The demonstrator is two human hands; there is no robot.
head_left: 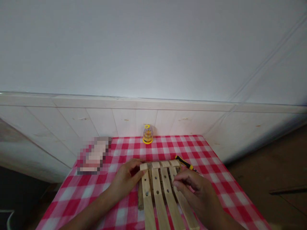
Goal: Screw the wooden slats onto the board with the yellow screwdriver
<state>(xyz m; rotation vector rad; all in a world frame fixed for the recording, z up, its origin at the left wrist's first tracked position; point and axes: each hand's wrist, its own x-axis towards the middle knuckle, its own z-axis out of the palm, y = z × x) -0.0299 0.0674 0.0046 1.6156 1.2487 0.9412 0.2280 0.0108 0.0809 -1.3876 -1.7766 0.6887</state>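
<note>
In front of me lies a wooden piece made of several pale slats [157, 191] fixed side by side across a rough wooden crosspiece [140, 201]. Dark screw heads [157, 192] show in the slats. My left hand [128, 177] grips its far left corner, thumb on top of the leftmost slat and fingers round the far edge. Above the rightmost slat, my right hand [195, 188] is closed in a pinch; whatever its fingertips hold, if anything, is too small to make out. A black and yellow screwdriver [184, 162] lies just beyond the right hand.
A red and white checked cloth [124, 150] covers the table. At its back edge stands a small clear container with a yellow base and top [147, 134]. A blurred-out flat object [94, 156] lies at the left. The white panelled wall [124, 119] borders the far side.
</note>
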